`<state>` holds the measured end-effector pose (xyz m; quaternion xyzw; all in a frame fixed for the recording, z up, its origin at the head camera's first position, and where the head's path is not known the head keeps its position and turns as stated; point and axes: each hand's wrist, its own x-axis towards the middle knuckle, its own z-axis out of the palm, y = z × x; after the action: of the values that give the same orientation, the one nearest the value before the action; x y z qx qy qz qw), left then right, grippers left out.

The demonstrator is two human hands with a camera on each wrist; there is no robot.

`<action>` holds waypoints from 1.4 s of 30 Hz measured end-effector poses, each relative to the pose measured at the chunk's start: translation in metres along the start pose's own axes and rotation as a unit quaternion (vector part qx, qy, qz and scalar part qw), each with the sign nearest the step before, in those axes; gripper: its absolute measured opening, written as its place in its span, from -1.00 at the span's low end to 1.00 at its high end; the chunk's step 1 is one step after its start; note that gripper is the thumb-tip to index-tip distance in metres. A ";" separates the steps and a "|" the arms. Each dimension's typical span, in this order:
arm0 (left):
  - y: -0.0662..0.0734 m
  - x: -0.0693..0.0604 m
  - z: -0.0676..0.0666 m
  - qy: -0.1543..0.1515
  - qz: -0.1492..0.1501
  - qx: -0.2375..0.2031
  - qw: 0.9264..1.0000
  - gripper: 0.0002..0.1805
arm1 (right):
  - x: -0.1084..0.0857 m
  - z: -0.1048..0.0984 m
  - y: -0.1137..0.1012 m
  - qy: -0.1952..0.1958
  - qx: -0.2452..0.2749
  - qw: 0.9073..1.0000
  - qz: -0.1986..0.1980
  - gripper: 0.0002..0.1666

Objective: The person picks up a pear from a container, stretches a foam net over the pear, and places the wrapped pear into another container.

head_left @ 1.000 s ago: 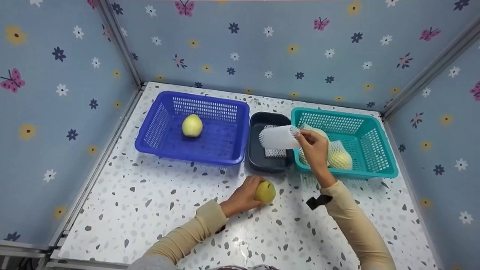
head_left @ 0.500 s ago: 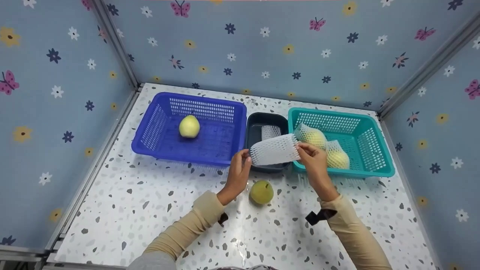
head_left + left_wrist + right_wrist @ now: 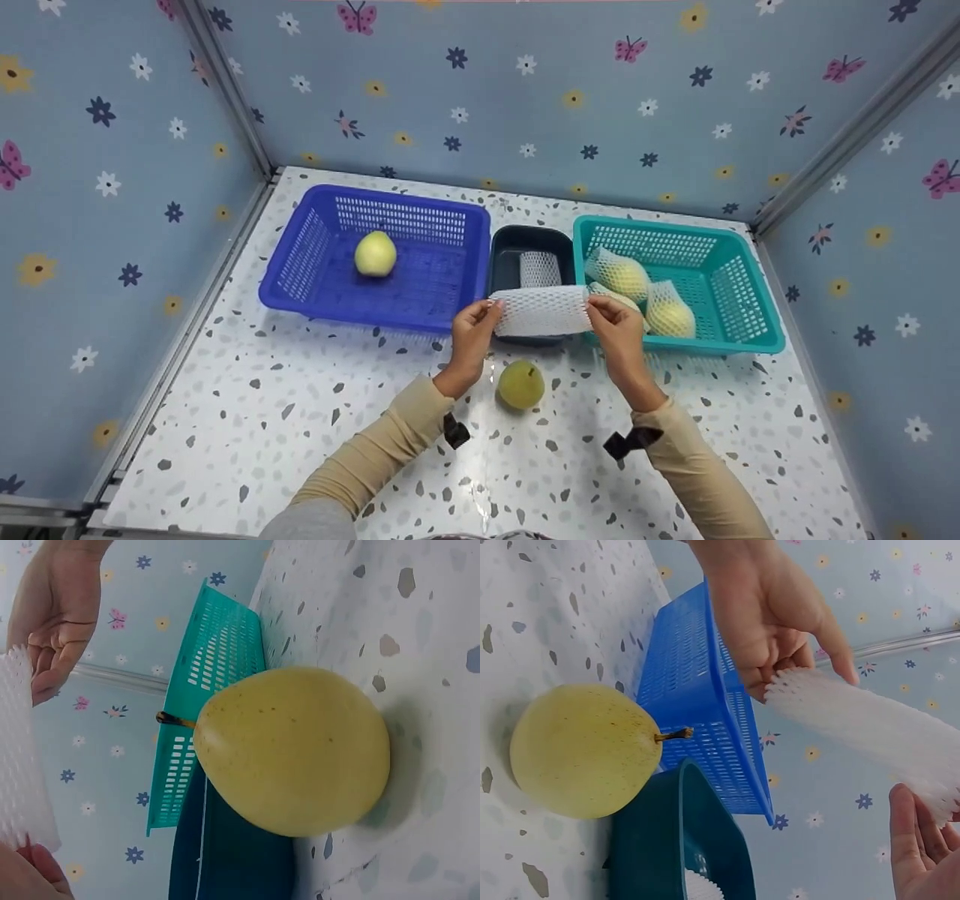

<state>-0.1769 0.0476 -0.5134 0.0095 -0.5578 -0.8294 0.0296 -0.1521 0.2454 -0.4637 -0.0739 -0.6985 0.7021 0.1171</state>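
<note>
The left grip [image 3: 469, 341] and right grip [image 3: 619, 337] pinch opposite ends of a white foam net [image 3: 541, 311], raised off the desk [image 3: 360, 465]; a bare pear [image 3: 521, 385] stands upright there, near the dark tray [image 3: 507, 262], left of the teal basket [image 3: 731, 292]

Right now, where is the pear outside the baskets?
In the head view, lower middle, the pear rests on the speckled table, in front of the dark tray, right of the left hand.

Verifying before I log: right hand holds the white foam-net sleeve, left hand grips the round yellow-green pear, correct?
No: the head view shows the left hand holding the sleeve too, with the pear untouched. The right hand does hold it.
</note>
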 end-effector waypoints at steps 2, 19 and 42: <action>0.000 -0.001 0.001 0.005 0.001 -0.027 1.000 -0.88 | -0.002 0.001 0.002 0.000 -0.001 1.000 -0.003 -0.86; 0.002 -0.006 -0.003 -0.158 -0.130 -0.251 0.946 -0.84 | -0.011 0.008 0.022 -0.157 0.157 0.974 0.045 -0.54; -0.014 -0.006 -0.010 -0.216 -0.159 -0.214 0.939 -0.78 | -0.011 0.036 0.032 -0.184 0.305 0.911 0.209 -0.64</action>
<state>-0.1711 0.0438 -0.5299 -0.0874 -0.3515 -0.9051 -0.2228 -0.1534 0.2080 -0.4957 -0.0482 -0.4279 0.8907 -0.1458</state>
